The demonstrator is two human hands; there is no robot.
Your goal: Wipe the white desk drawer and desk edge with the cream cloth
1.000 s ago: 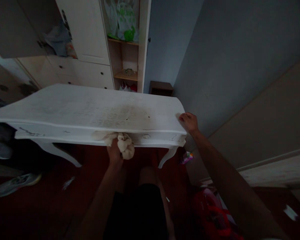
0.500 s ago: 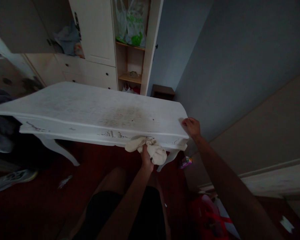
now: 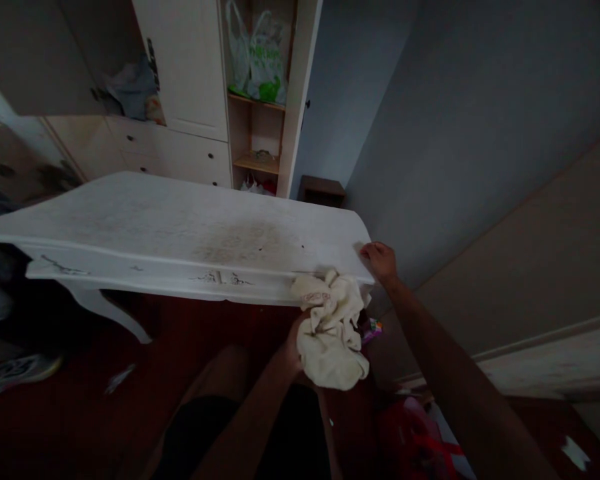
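Note:
A white, scuffed table (image 3: 155,220) with a dark stain near its middle stands in front of me. My left hand (image 3: 293,347) is closed on a crumpled cream cloth (image 3: 333,333), which presses against the table's front edge near the right corner. My right hand (image 3: 380,260) rests on the table's right end, fingers curled over the edge. My bare knee and dark shorts show below.
A cream wardrobe (image 3: 190,73) with open shelves and plastic bags (image 3: 255,60) stands behind the table. A small brown stool (image 3: 323,190) sits by the grey wall. A red bag (image 3: 420,440) lies on the dark red floor at my right; a shoe (image 3: 15,373) lies at the left.
My left hand has slid the cloth rightward along the table's front edge, from the middle to the right corner. My right hand has stayed on the table's end.

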